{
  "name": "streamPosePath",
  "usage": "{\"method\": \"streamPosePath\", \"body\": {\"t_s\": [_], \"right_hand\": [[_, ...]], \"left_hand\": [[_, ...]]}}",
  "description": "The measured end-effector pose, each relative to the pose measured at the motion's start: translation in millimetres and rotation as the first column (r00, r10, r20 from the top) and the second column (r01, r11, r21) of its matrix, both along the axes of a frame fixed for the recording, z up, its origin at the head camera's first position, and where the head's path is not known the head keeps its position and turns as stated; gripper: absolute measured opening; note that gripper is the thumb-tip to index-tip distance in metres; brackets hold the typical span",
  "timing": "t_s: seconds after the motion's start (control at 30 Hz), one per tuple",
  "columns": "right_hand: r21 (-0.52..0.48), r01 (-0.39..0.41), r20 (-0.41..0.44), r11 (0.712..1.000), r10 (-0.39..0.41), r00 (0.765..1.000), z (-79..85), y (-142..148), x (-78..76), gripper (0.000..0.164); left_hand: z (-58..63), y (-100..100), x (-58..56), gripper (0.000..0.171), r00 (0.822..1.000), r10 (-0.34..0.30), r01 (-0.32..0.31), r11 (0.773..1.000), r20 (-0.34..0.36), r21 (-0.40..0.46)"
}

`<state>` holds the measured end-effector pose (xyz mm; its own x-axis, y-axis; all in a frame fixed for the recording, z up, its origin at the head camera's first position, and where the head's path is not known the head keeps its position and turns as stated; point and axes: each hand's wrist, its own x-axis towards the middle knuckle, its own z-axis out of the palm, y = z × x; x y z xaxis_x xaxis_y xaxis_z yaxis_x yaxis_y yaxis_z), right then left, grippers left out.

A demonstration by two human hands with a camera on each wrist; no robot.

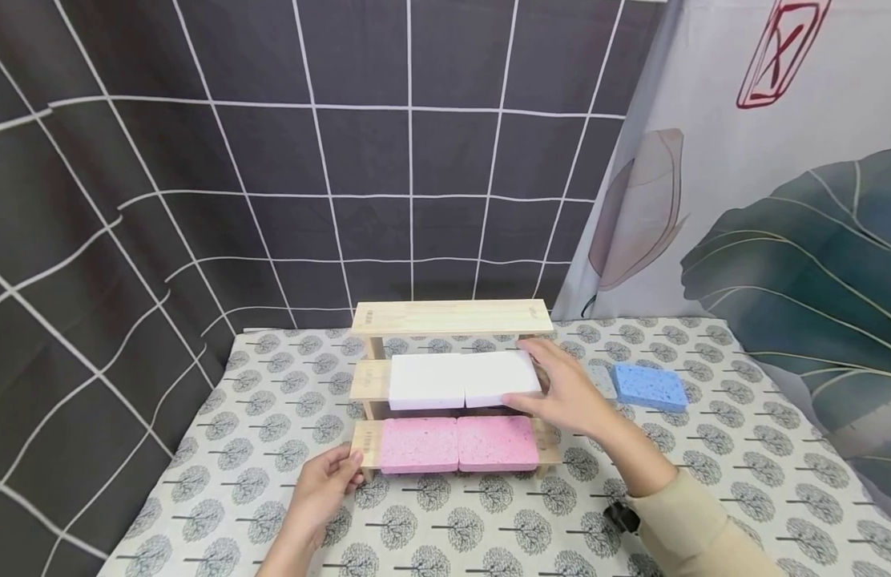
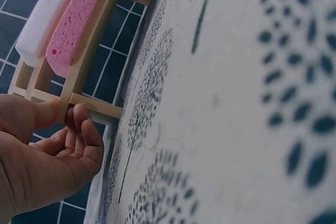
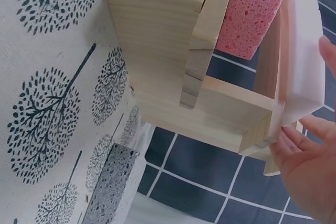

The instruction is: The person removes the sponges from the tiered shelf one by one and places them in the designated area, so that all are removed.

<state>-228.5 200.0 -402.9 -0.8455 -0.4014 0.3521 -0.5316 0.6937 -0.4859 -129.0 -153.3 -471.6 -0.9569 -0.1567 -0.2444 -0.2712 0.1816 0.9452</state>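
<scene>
Right hand [image 1: 564, 393] had a wide hold on a white block [image 1: 497, 373] on the middle shelf [image 1: 371, 379], left hand [image 1: 321, 483] pinched the bottom shelf [image 1: 367, 441]. Probably lining it up, so letting go needed care.

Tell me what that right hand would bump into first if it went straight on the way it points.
The right white sponge: the right hand straddles its end with thumb and fingers. Whether the palm touches it is unclear. Next in line seems to be the left white sponge.

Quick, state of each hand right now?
Left hand: closed, pinching the bottom shelf at its left end.
Right hand: closed, holding the right white block.
</scene>
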Motion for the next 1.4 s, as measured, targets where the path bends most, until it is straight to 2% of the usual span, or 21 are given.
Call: {"method": "streamPosePath", "body": {"t_s": [0.4,0.67,1.0,1.2,1.4], "right_hand": [[0.006,0.033,0.028,0.999,-0.034,0.999,3.9,4,6.0,0.08],[-0.021,0.023,-0.008,1.0,-0.023,1.0,2.4,8,5.9,0.074],[-0.026,0.048,-0.001,0.999,-0.048,0.999,4.7,20,10.0,0.085],[-0.071,0.034,-0.007,0.997,-0.034,0.999,3.3,26,10.3,0.082],[-0.076,0.053,-0.002,0.996,-0.053,0.999,3.2,33,12.6,0.082]], "left_hand": [[-0.9,1,0.0,0.042,1.0,-0.011,0.011,1.0,-0.002,0.006],[-2.1,0,-0.2,0.042,1.0,-0.013,0.013,1.0,-0.006,0.013],[-2.3,0,-0.5,0.044,1.0,-0.01,0.01,1.0,-0.004,0.02],[-2.6,-2,0.0,0.045,1.0,-0.014,0.014,1.0,-0.004,0.023],[-3.0,-2,-0.1,0.046,1.0,-0.014,0.014,1.0,-0.003,0.016]]}}
